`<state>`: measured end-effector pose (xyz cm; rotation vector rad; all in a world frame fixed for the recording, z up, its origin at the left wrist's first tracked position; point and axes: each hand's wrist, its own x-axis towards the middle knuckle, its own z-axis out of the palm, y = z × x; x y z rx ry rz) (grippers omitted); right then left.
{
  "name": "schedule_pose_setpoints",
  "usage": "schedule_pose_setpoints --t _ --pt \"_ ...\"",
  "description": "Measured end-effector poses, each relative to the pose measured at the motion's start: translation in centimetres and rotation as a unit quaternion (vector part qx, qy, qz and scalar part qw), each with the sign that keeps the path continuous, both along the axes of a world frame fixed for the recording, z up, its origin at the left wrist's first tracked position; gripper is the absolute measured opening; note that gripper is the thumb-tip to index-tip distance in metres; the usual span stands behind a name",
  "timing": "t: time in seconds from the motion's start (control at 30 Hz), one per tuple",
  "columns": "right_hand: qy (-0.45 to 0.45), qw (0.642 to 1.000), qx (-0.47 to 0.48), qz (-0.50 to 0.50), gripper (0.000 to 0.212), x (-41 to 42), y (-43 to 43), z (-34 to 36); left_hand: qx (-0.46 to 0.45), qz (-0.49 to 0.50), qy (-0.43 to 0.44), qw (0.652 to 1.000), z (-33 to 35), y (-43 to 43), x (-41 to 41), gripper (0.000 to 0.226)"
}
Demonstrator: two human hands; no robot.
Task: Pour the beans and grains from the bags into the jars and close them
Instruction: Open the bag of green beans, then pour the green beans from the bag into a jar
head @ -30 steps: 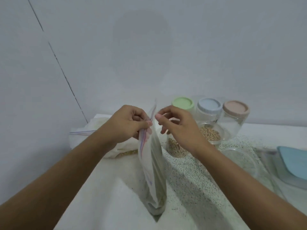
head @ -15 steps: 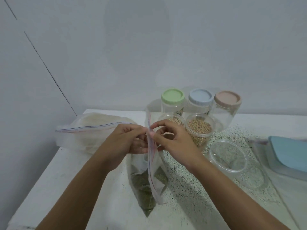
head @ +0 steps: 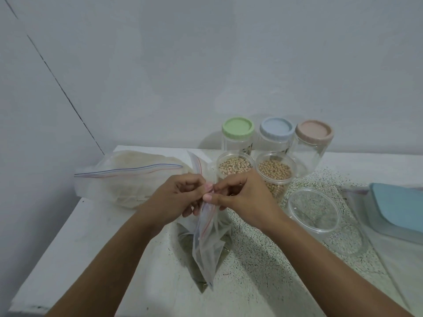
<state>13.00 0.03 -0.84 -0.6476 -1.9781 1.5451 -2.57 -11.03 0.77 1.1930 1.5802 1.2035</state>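
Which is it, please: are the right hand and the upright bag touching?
Touching: the head view shows the right hand pinching the upright bag at its seal.

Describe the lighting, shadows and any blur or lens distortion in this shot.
Head view: soft, flat light; the right forearm shadows the table beside the zip bag. Head view again: the wide lens splays the table's edges; the left hand and right hand look sharp, no motion blur.

Head camera looks forward and down, close over the table (head: pixel 91 225).
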Motion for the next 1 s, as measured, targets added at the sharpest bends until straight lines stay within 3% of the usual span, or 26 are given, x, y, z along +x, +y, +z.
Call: schedule_pose_setpoints --t 0.17,0.47,0.73,0.9,1.0 --pt "0.027 0.999 -0.024 -0.008 0.007 -0.1 -0.1 -0.1 0.039 0.029 0.024 0.999 -0.2 -0.5 0.3 0.033" --pt "0.071 0.993 0.03 -0.093 0.013 1.0 0.5 -0.8 0.093 0.121 0.203 0.967 0.8 -3.8 -3.4 0.039" --pt "-0.045 0.982 0.145 -0.112 0.025 2.1 3.1 -0.2 0.036 0.155 0.359 0.92 2.3 -6.7 -6.9 0.038" --pt "-0.114 0.963 0.205 -0.132 0.018 2.7 4.6 0.1 -0.019 0.097 0.316 0.944 3.4 -7.8 -7.9 0.039" --pt "-0.094 0.969 0.201 -0.11 0.008 2.4 4.0 1.0 -0.004 0.062 0.274 0.96 3.2 -7.3 -7.5 0.047"
